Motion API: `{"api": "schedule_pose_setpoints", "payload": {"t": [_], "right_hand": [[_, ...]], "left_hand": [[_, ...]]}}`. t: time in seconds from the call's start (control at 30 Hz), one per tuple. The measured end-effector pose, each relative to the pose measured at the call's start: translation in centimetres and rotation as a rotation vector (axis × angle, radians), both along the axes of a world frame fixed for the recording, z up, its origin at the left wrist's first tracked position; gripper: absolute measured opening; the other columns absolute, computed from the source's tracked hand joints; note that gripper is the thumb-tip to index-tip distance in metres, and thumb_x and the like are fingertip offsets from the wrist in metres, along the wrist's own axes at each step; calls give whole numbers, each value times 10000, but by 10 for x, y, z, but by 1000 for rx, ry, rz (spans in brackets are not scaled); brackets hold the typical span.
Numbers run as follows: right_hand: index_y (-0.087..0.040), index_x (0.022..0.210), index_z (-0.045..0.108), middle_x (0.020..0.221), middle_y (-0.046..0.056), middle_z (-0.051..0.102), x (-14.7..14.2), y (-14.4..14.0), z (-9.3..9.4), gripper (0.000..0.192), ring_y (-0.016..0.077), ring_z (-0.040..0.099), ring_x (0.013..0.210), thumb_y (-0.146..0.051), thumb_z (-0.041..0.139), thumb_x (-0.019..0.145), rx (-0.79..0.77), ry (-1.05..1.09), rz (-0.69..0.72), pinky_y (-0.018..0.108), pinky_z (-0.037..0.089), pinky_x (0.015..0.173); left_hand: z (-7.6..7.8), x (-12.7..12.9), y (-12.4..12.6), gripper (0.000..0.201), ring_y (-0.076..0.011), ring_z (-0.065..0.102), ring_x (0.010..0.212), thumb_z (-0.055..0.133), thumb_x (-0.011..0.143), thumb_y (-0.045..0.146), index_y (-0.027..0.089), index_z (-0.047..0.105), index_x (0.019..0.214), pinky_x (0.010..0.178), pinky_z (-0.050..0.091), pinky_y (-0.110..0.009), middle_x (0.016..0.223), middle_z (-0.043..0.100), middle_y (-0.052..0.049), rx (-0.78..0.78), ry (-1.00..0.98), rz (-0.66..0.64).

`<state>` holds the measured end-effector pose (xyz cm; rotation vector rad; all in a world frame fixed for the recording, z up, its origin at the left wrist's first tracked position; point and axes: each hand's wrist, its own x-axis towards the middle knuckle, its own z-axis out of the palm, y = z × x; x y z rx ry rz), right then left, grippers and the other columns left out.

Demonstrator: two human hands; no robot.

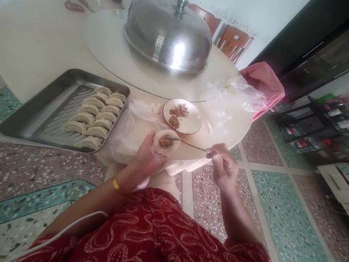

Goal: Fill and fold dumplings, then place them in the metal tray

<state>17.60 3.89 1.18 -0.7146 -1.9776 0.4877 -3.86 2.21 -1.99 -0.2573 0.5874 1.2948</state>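
Observation:
My left hand (148,156) holds a round dumpling wrapper (173,147) in its fingers, above the table's near edge. A clump of minced filling (164,142) lies in the middle of the wrapper. Closed around a spoon's handle, my right hand (222,163) is to the right. The spoon (193,145) reaches left, and its bowl touches the filling. Just beyond the wrapper stands a white plate (193,124) with more minced filling (178,113) on its left part. Folded dumplings (93,103) lie in rows in a metal tray (29,122) on the left.
A perforated metal dome lid (167,35) stands on the glass turntable (105,40). Crumpled clear plastic (231,96) and a pink cloth (267,84) lie at the right edge. Scissors (73,6) are at the far left. A white cable (55,237) crosses my left arm.

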Motion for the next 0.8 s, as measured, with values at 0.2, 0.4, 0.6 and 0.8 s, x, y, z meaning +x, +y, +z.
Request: {"api": "schedule_pose_setpoints", "payload": {"t": [0.2, 0.4, 0.6, 0.8], "right_hand": [[-276, 996, 660, 790, 17, 667, -2, -3, 1, 185, 194, 587, 766, -198, 495, 963, 76, -64, -31, 373, 489, 662], [-322, 1134, 631, 844, 15, 693, -5, -5, -5, 278, 201, 600, 785, -156, 508, 948, 171, -181, 59, 361, 514, 633], [-279, 1115, 633, 828, 28, 671, -7, -7, -12, 251, 197, 586, 781, -154, 481, 960, 241, -106, -35, 358, 498, 652], [-252, 1016, 649, 828, 33, 677, -12, -9, -21, 216, 200, 593, 784, -155, 468, 949, 182, -130, -77, 368, 496, 667]], "left_hand": [[-8, 1, -2, 430, -219, 721, 880, 356, 1018, 354, 93, 694, 964, 856, 579, -304, 846, 750, -122, 51, 43, 18], [-2, 0, -4, 414, -208, 716, 798, 365, 1019, 345, 102, 692, 950, 759, 581, -272, 772, 738, -96, 48, 41, 54], [3, 1, -3, 450, -224, 721, 874, 337, 1028, 351, 53, 673, 1065, 858, 580, -317, 862, 750, -126, 21, 28, 87], [1, 0, -2, 448, -231, 722, 891, 372, 1017, 376, 60, 690, 1023, 887, 578, -327, 865, 753, -136, 7, 8, 61]]}}
